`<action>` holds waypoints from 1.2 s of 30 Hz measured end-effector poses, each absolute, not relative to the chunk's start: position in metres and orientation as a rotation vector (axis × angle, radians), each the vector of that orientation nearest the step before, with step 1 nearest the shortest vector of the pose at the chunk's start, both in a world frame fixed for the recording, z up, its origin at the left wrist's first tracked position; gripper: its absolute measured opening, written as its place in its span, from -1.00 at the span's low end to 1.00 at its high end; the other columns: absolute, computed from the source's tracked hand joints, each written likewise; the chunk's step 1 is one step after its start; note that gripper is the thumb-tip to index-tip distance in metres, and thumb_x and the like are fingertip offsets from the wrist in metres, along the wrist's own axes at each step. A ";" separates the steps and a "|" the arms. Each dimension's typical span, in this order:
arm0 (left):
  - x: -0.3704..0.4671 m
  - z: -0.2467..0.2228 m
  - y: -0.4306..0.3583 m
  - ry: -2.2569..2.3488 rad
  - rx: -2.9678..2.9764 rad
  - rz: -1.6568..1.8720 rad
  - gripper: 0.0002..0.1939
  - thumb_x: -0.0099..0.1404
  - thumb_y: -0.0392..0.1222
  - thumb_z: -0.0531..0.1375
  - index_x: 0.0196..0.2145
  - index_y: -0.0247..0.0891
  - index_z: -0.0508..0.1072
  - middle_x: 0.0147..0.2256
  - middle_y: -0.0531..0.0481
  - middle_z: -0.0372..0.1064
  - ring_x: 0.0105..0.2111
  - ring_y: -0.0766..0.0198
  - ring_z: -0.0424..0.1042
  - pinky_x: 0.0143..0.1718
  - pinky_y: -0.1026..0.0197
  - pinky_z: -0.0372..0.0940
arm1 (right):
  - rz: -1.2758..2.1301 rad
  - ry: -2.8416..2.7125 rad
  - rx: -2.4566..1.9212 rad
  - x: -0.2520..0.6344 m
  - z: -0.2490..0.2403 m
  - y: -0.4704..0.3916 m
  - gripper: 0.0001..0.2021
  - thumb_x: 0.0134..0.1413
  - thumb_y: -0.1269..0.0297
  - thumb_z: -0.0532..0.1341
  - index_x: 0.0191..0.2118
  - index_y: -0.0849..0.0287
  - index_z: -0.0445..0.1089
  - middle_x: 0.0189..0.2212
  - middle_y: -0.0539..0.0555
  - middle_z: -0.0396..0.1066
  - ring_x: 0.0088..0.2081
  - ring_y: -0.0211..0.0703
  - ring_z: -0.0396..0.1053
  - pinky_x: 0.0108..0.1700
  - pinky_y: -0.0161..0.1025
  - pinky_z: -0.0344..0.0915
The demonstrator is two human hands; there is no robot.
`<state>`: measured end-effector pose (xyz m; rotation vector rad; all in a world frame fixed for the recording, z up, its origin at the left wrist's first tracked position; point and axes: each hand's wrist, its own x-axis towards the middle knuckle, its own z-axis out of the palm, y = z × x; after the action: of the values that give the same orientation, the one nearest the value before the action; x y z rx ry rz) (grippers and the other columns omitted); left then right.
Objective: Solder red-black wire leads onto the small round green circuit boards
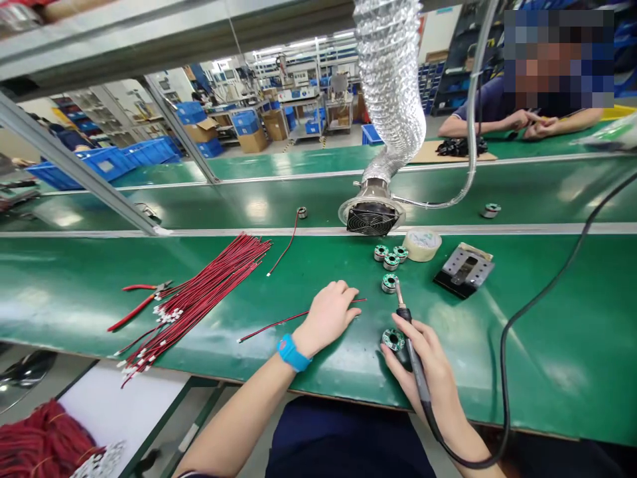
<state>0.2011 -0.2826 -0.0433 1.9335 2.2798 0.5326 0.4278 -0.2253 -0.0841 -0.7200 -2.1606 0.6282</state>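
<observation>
My left hand (329,317), with a blue band on its wrist, is low over the bench. Its curled fingers are around a thin red-and-black wire (279,323); the bare end shows past the fingertips and a white connector is at the other end. In my right hand (432,362) is a soldering iron (418,372), its tip pointing away from me and beside a ring-shaped coil part with a green circuit board (389,283). Another such coil part (393,340) is at my right thumb and fingers; whether they grip it is unclear.
Several coil parts (391,261) stand near a tape roll (422,245) and a metal stand (465,270). A fume duct (375,209) hangs above. Left are a wire bundle (209,292) and red-handled pliers (134,311). The iron's cord (507,345) loops right. A co-worker (527,126) sits opposite.
</observation>
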 end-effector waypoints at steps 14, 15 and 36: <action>0.238 -0.055 -0.305 2.041 1.368 1.338 -0.93 0.48 -0.23 0.22 -0.19 -0.21 0.53 -0.24 -0.02 0.53 -0.26 0.25 0.49 -0.18 0.23 0.37 | 0.732 -2.144 -0.665 0.424 -0.093 -0.223 -0.59 0.38 0.16 0.23 0.29 -0.04 0.36 0.06 0.14 0.40 0.04 0.04 0.50 0.08 -0.05 0.45; 0.239 -0.055 -0.308 2.017 1.296 1.354 -0.91 0.47 -0.22 0.23 -0.23 -0.21 0.53 -0.29 0.00 0.51 -0.31 0.26 0.47 -0.23 0.23 0.35 | 0.759 -2.147 -0.681 0.423 -0.092 -0.225 -0.57 0.38 0.17 0.23 0.31 -0.04 0.34 0.08 0.14 0.39 0.06 0.03 0.49 0.09 -0.06 0.46; 0.267 -0.035 -0.309 1.833 1.323 1.299 -0.85 0.41 -0.26 0.24 -0.35 -0.26 0.54 -0.18 -0.05 0.41 -0.34 0.35 0.36 -0.31 0.28 0.27 | 0.901 -1.957 -0.730 0.422 -0.077 -0.240 -0.46 0.33 0.25 0.35 0.37 0.01 0.32 0.00 0.14 0.41 -0.08 -0.12 0.51 -0.01 -0.19 0.52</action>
<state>0.2672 -0.3090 -0.0345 1.3233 1.8333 1.2993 0.4220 -0.2404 -0.0773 -0.7301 -1.9570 0.9008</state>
